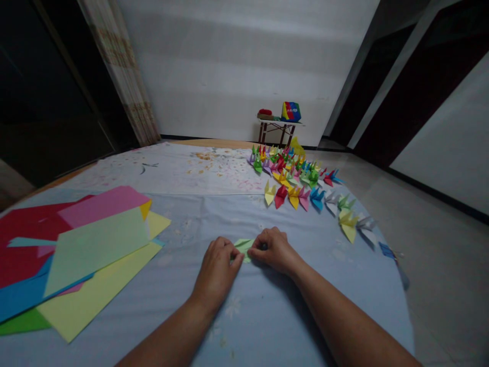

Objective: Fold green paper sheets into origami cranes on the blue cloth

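A small pale green folded paper point(243, 248) lies on the pale blue cloth point(321, 306), pinched between the left hand point(217, 270) and the right hand point(273, 250). Both hands are curled nearly closed and meet at the paper, their fingertips gripping it from either side and hiding much of it. To the left lies a loose, overlapping pile of coloured paper sheets point(95, 244). Ahead, rows of multicoloured paper cranes point(294, 196) stand close together, with a blue one point(387, 250) near the cloth's edge. A heavy pinch or a slip could crease or tear the small paper, while a careless sweep of an arm could shift the sheets or topple nearby cranes. Beyond them, a small table point(277, 125) carries a rainbow-coloured box point(291, 111) and a red object point(265, 112). Marks on the box are too small to read, and no brand can be made out.
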Demonstrator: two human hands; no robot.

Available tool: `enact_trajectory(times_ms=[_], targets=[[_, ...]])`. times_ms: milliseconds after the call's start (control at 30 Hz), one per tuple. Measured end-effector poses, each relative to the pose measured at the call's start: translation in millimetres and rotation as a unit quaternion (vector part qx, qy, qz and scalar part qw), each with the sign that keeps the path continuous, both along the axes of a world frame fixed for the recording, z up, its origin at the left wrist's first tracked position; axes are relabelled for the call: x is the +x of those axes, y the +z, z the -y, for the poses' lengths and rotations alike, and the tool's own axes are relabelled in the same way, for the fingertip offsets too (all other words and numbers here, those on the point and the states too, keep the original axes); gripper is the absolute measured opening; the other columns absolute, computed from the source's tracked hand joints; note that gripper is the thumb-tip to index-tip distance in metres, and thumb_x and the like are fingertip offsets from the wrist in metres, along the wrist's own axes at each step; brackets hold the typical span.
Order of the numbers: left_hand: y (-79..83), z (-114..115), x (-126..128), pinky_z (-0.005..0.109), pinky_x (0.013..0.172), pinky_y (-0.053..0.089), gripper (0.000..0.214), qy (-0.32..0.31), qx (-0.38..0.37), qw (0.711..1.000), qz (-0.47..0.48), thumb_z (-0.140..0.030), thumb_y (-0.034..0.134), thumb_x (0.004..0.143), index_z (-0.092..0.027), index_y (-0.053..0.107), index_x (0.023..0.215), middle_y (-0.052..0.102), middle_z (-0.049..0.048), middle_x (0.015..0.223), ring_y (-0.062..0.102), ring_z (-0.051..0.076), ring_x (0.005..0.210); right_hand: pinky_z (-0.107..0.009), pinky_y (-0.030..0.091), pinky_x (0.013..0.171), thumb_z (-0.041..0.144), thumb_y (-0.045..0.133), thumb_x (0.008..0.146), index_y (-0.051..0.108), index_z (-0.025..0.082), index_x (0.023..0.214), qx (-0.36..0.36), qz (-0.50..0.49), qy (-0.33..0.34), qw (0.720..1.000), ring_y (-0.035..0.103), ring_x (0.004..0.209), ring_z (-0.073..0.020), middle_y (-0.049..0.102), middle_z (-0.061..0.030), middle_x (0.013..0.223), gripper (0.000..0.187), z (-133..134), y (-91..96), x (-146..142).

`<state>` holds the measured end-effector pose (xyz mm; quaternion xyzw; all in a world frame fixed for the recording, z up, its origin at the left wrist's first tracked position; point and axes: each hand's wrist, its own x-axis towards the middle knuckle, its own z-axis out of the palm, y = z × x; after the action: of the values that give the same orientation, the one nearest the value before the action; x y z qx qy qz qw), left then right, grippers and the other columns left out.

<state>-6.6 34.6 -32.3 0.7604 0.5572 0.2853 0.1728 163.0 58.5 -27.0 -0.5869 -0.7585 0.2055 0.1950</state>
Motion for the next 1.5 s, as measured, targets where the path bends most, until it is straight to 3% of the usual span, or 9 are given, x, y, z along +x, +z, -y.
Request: enact_trajectory(times_ms=[533,767,1067,1233,1500], targets=[[-3.3,1,-2,0.035,0.076,0.043,0.003,0.011,0.01,1.0,0.018,-0.021,0.055,0.075,-0.019,0.053,0.076,0.054,0.0034,0.08,0.052,0.021,0.082,-0.031,0.026,0.074,0.038,0.065,0.065,0.068,0.024,0.068,-0.009,0.0,-0.02,1.0,0.048,0.079,-0.0182,0.064,-0.0005,0.072,0.014,0,2.7,-3],[-4.9,0,-3,0.035,0.082,0.041,0.029,0.007,-0.003,0.999,0.031,-0.018,0.055,0.075,-0.016,0.057,0.104,0.057,0.0055,0.089,0.052,0.02,0.088,-0.03,0.026,0.073,0.037,0.063,0.067,0.068,0.027,0.069,-0.02,-0.007,-0.009,1.0,0.048,0.08,-0.0174,0.064,0.0017,0.072,0.012,1,4.8,-1],[1.6,5,-2,0.032,0.077,0.04,0.023,-0.025,0.024,0.997,-0.073,-0.025,0.049,0.083,-0.021,0.066,0.097,0.053,0.0052,0.085,0.049,0.019,0.084,-0.03,0.026,0.072,0.041,0.059,0.07,0.068,0.024,0.067,-0.003,0.006,-0.022,1.0,0.049,0.077,-0.0169,0.064,0.0001,0.07,0.019,2,2.7,-4],[5.8,7,-3,0.033,0.072,0.036,0.021,0.006,0.032,0.992,-0.124,-0.031,0.05,0.082,-0.029,0.066,0.095,0.052,0.0038,0.085,0.048,0.02,0.084,-0.031,0.025,0.072,0.044,0.064,0.068,0.067,0.024,0.067,0.021,0.012,-0.035,0.999,0.047,0.081,-0.0193,0.061,-0.0015,0.072,0.02,3,-0.5,-6],[2.0,5,-7,0.033,0.075,0.034,0.022,0.034,0.018,0.993,-0.114,-0.035,0.054,0.079,-0.034,0.066,0.098,0.051,0.0029,0.087,0.046,0.021,0.087,-0.032,0.025,0.071,0.043,0.064,0.069,0.066,0.026,0.071,0.023,0.032,-0.06,0.997,0.043,0.086,-0.0222,0.057,-0.0035,0.078,0.017,5,-3.7,-1]])
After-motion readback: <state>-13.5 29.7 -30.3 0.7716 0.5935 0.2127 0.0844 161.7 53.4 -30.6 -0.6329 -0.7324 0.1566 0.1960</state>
